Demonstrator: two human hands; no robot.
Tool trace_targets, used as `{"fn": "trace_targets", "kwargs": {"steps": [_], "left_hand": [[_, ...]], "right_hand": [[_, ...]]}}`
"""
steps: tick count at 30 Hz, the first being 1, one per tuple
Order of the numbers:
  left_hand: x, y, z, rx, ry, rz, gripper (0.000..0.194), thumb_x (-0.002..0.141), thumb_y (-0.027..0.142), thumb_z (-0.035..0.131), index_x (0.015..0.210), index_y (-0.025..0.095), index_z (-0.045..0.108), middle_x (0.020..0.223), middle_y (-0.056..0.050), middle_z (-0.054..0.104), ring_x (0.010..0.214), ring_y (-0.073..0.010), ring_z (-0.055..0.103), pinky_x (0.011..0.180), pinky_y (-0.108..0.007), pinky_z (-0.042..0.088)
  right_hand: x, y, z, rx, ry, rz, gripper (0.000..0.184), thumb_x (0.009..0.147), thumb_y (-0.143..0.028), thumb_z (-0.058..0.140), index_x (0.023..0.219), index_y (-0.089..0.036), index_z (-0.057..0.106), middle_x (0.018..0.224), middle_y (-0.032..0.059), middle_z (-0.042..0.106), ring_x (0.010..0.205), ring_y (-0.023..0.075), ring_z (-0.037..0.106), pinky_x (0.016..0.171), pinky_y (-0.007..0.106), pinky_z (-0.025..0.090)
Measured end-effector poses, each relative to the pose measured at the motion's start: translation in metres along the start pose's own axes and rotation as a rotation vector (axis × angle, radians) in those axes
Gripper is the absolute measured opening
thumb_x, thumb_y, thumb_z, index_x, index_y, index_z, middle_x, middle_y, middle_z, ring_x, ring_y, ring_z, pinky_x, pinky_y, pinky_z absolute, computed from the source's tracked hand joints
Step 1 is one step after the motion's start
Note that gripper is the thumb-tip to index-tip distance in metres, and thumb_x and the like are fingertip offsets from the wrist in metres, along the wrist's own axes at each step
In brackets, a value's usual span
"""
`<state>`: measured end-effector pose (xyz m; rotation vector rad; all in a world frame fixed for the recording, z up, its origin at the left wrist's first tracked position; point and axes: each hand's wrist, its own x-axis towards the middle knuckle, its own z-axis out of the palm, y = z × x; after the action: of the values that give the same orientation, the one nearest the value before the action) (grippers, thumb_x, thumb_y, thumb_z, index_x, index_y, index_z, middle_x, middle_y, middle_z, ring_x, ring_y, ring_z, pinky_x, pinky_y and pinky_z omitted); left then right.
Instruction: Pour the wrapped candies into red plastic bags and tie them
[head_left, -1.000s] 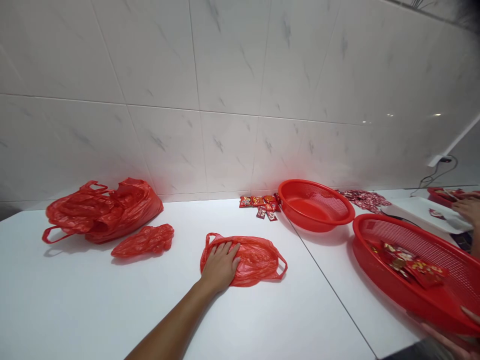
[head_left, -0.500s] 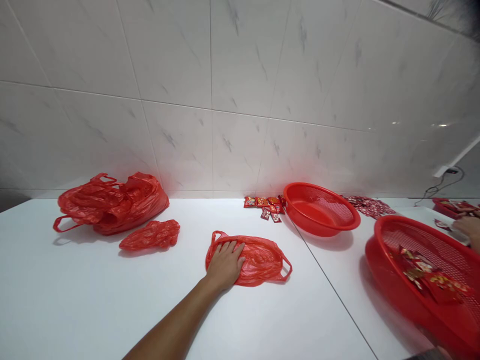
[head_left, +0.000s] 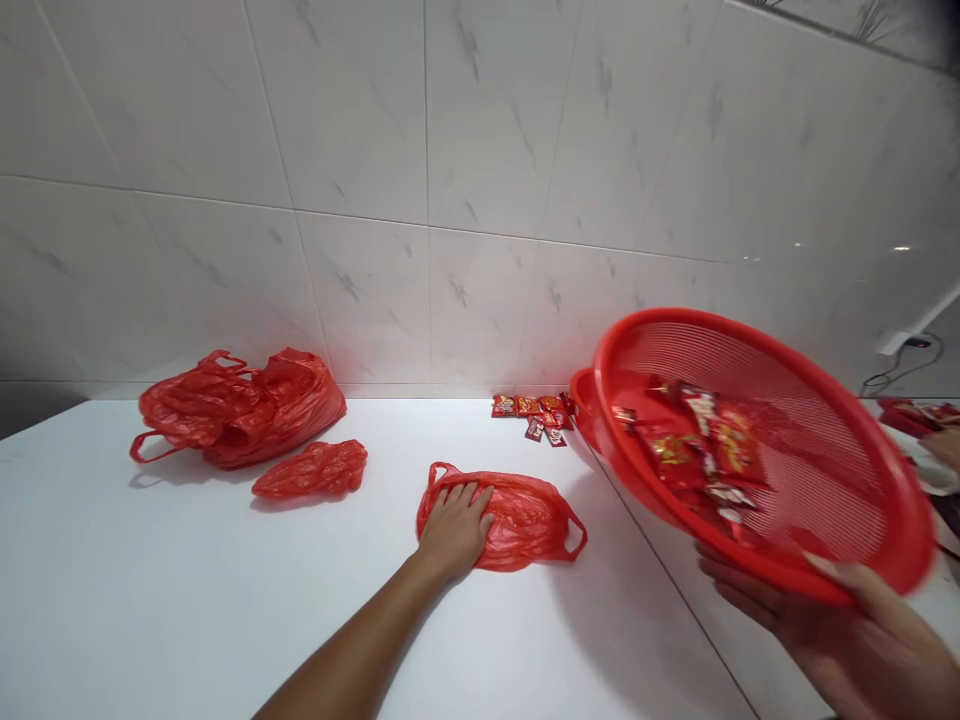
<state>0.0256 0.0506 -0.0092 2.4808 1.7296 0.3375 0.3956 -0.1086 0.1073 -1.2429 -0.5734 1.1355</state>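
Observation:
My left hand (head_left: pixel 453 532) lies flat on a red plastic carrier bag (head_left: pixel 521 520), its fingers stretched over the left part of the bag. The bag is spread out on the white table, with one handle loop at each side. At the right, my right hand (head_left: pixel 847 620) grips the near rim of a red mesh basket (head_left: pixel 817 440), thumb over the rim and fingers underneath. Raised off the table, the basket tilts toward me. Several red and gold snack packets (head_left: pixel 701 440) lie inside it.
Behind the raised basket, a second red basket (head_left: pixel 585 405) is mostly hidden. Small red packets (head_left: pixel 529 405) lie by the tiled wall. A bulky red bag (head_left: pixel 247 410) and a crumpled one (head_left: pixel 315 470) rest at left. Another person's hand (head_left: pixel 946 448) shows at far right.
The basket of packets has risen from the right and moved left and up, now covering most of the second basket. My right hand has come into fuller view; my left hand stays on the bag.

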Motion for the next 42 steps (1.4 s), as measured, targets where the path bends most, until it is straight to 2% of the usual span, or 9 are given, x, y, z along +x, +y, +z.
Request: {"fn": "trace_targets", "kwargs": {"steps": [5,9,14,20,24,28,33,37,42], "left_hand": [[-0.014,0.002,-0.001,0.038,0.059,-0.001,0.054,0.109,0.041,0.04,0.157,0.02,0.053,0.159,-0.017,0.053,0.149,-0.0374,0.046,0.126,-0.061,0.029],[-0.034,-0.017,-0.007,0.075,0.129,0.039,0.053,0.107,0.04,0.042,0.152,0.017,0.059,0.153,-0.019,0.058,0.142,-0.0391,0.053,0.122,-0.061,0.034],[-0.05,-0.036,-0.018,0.109,0.109,-0.072,0.055,0.108,0.041,0.039,0.156,0.019,0.054,0.156,-0.018,0.056,0.144,-0.039,0.05,0.121,-0.061,0.033],[-0.046,-0.034,-0.023,0.108,0.1,-0.089,0.055,0.107,0.04,0.042,0.156,0.018,0.054,0.156,-0.018,0.055,0.144,-0.0392,0.05,0.121,-0.062,0.035],[-0.044,-0.039,-0.029,0.05,0.148,0.04,0.045,0.104,0.038,0.05,0.141,0.021,0.068,0.144,-0.015,0.065,0.134,-0.0358,0.059,0.118,-0.059,0.042],[-0.046,-0.04,-0.042,-0.065,0.21,0.118,0.038,0.103,0.042,0.053,0.133,0.028,0.072,0.141,-0.008,0.068,0.13,-0.0303,0.061,0.116,-0.049,0.048],[-0.049,-0.045,-0.053,-0.033,0.4,0.154,0.027,0.098,0.026,0.054,0.106,0.022,0.079,0.117,-0.01,0.075,0.11,-0.0292,0.067,0.099,-0.046,0.056],[-0.049,-0.052,-0.056,0.02,0.598,0.146,0.025,0.098,0.022,0.054,0.087,0.018,0.076,0.103,-0.011,0.071,0.097,-0.0281,0.064,0.088,-0.047,0.055],[-0.046,-0.054,-0.054,0.0,0.689,0.051,0.02,0.099,0.03,0.059,0.106,0.019,0.074,0.118,-0.013,0.066,0.106,-0.0307,0.062,0.095,-0.052,0.052]], "right_hand": [[0.046,0.021,0.101,0.147,-0.355,0.059,0.024,0.076,-0.037,0.065,0.087,-0.021,0.078,0.102,0.0133,0.081,0.103,0.0373,0.077,0.108,0.061,0.051],[0.081,0.045,0.147,0.054,-0.539,0.178,0.028,0.081,-0.036,0.059,0.096,-0.017,0.073,0.097,0.0135,0.081,0.09,0.0326,0.079,0.1,0.05,0.054],[0.107,0.072,0.148,0.038,-0.633,0.328,0.031,0.085,-0.037,0.054,0.101,-0.016,0.071,0.094,0.013,0.081,0.085,0.0308,0.079,0.095,0.045,0.054],[0.104,0.099,0.15,0.138,-0.722,0.434,0.046,0.088,-0.045,0.048,0.11,-0.011,0.071,0.097,0.0182,0.08,0.092,0.0311,0.078,0.089,0.041,0.055],[0.095,0.117,0.166,0.236,-0.724,0.372,0.034,0.086,-0.039,0.059,0.108,-0.015,0.069,0.096,0.0115,0.08,0.08,0.0243,0.075,0.07,0.031,0.055],[0.095,0.135,0.175,0.234,-0.659,0.253,0.024,0.078,-0.036,0.069,0.09,-0.016,0.067,0.073,0.0043,0.072,0.054,0.0139,0.057,0.043,0.021,0.035],[0.107,0.148,0.171,0.041,-0.588,0.129,0.032,0.072,-0.047,0.071,0.071,-0.017,0.06,0.053,0.0051,0.063,0.044,0.0137,0.053,0.038,0.019,0.018],[0.114,0.154,0.166,-0.021,-0.517,0.092,0.036,0.072,-0.048,0.072,0.059,-0.02,0.055,0.042,0.0028,0.054,0.036,0.0118,0.046,0.037,0.021,0.025],[0.116,0.156,0.165,-0.024,-0.435,0.031,0.032,0.069,-0.045,0.077,0.063,-0.018,0.061,0.049,0.005,0.062,0.04,0.0142,0.051,0.038,0.024,0.037]]}}
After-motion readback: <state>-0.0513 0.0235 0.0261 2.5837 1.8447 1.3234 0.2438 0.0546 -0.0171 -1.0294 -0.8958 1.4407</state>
